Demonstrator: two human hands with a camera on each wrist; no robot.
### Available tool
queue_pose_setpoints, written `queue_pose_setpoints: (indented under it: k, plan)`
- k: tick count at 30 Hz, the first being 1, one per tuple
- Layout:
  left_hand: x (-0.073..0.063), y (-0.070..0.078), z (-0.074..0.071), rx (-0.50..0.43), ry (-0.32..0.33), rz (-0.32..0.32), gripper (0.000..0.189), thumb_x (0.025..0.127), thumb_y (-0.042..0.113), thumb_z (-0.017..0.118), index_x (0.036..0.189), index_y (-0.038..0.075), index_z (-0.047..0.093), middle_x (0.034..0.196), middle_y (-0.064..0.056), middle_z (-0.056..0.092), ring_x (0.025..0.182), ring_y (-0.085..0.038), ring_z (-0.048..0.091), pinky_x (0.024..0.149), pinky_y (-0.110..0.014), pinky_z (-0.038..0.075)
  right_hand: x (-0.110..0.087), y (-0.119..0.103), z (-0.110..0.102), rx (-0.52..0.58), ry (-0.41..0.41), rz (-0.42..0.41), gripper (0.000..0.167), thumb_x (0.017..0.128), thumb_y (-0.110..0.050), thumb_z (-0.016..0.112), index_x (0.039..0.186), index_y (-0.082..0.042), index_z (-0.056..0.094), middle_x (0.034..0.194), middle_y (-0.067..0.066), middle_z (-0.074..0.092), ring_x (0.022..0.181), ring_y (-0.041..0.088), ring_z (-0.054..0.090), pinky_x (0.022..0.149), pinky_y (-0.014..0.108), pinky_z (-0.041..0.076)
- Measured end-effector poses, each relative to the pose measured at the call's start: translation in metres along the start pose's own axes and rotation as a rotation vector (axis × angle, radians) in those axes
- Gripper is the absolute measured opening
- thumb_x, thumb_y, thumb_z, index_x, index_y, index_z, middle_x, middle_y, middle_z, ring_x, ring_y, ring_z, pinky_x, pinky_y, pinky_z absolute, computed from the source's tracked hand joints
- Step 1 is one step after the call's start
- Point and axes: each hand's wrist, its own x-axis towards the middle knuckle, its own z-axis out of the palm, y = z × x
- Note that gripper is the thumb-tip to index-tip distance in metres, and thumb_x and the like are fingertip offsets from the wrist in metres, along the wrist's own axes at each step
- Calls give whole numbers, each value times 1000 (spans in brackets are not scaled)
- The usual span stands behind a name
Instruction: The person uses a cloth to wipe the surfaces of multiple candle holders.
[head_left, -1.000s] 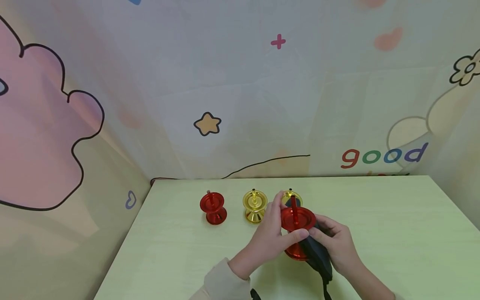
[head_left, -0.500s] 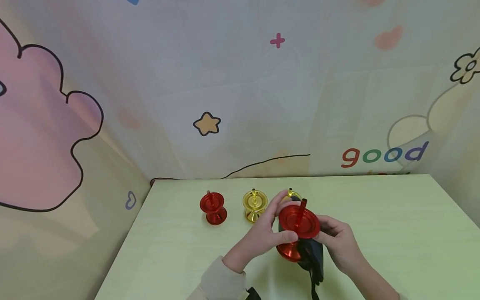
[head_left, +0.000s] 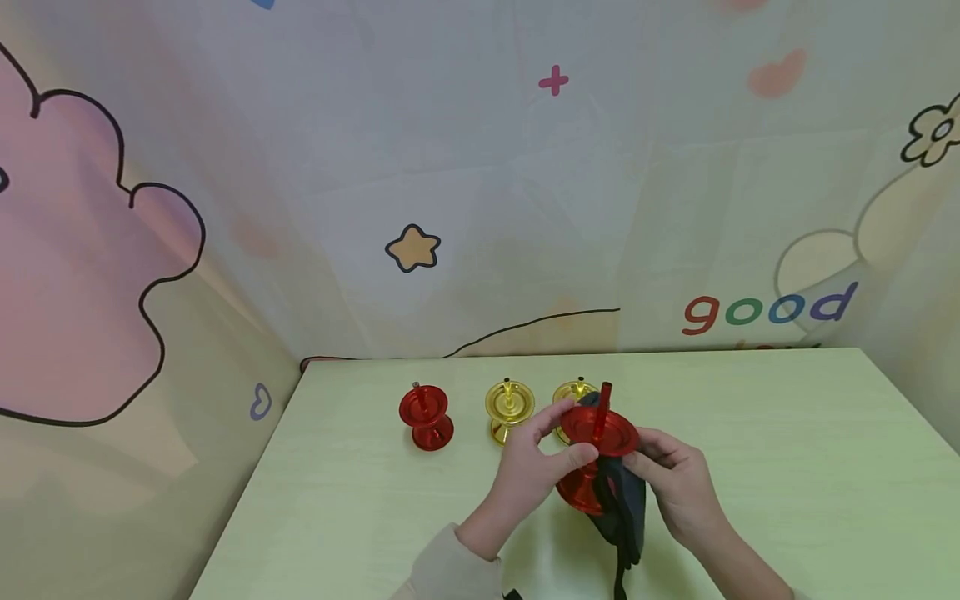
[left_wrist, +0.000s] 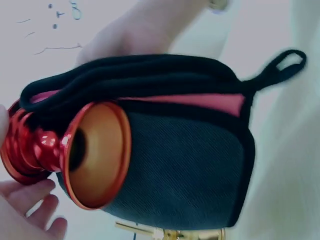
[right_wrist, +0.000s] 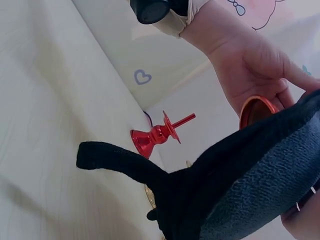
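Note:
Above the table, my left hand [head_left: 525, 471] grips a red metal candlestick [head_left: 578, 492], its thumb across the front below the dish. The candlestick has a wide dish, a thin upright tube and a flared foot, and it leans slightly. My right hand [head_left: 678, 483] pinches a dark folded cloth [head_left: 626, 508] against the candlestick's right side. In the left wrist view the cloth [left_wrist: 185, 160] shows black edging, a pink inside and a hanging loop; the hollow underside of the candlestick's foot [left_wrist: 97, 155] faces the camera. The right hand's fingertips are partly hidden behind the dish.
A similar red candlestick [head_left: 431, 417] stands at the back left of the pale table [head_left: 337, 500]. Two gold candlesticks stand to its right: one gold candlestick [head_left: 510, 400] beside the left hand, the other [head_left: 566, 392] partly hidden behind the hands. A printed cloth wall [head_left: 487, 208] rises behind.
The held candlestick has turned and tilted between the hands, its tube shifting slightly right. The cloth has moved round it and now hangs a little further left. Standing candlesticks stay put.

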Motion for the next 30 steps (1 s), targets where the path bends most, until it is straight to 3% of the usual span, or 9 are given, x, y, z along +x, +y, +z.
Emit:
queue_pose_setpoints:
  k: [5, 11, 16, 20, 25, 30]
  plan:
    - [-2, -4, 2, 103, -23, 72, 71, 78, 40, 62, 137, 15, 33, 131, 4, 48, 122, -12, 42, 100, -44, 35, 1, 0, 4, -70, 71, -3, 32, 81, 9, 54, 91, -19, 68, 83, -9, 68, 75, 5, 62, 65, 19, 50]
    - [-1, -5, 3, 28, -26, 62, 69, 74, 39, 67, 133, 17, 38, 117, 1, 58, 111, -12, 48, 89, -34, 45, 2, 2, 6, -76, 61, -17, 31, 80, 9, 55, 90, -18, 67, 83, -9, 68, 76, 5, 61, 66, 19, 50]
    - [0, -5, -6, -24, -164, 83, 65, 75, 38, 67, 132, 23, 39, 124, 3, 53, 115, -12, 46, 93, -34, 41, 1, 4, -1, -21, -63, -30, 34, 81, 11, 52, 94, -17, 66, 87, -8, 68, 80, 5, 61, 68, 19, 50]
    - [0, -6, -11, 19, -235, 107, 65, 75, 42, 65, 132, 23, 39, 131, 7, 45, 119, -10, 41, 93, -33, 40, 0, 4, -10, 1, -165, -11, 34, 84, 9, 49, 97, -18, 66, 91, -7, 68, 83, 5, 61, 71, 19, 50]
    - [2, -7, -7, 115, -193, 27, 69, 74, 43, 66, 134, 23, 37, 129, 12, 46, 124, -10, 37, 97, -39, 38, -2, 6, -15, 13, -127, 59, 31, 86, 5, 49, 95, -19, 67, 89, -8, 68, 81, 5, 61, 73, 19, 49]
    - [2, -7, 1, 125, -61, -67, 65, 72, 38, 70, 130, 21, 45, 122, 8, 55, 121, -14, 42, 97, -44, 36, -2, 9, -14, 22, -67, 86, 31, 85, 5, 50, 89, -20, 68, 83, -8, 68, 76, 4, 61, 70, 18, 48]
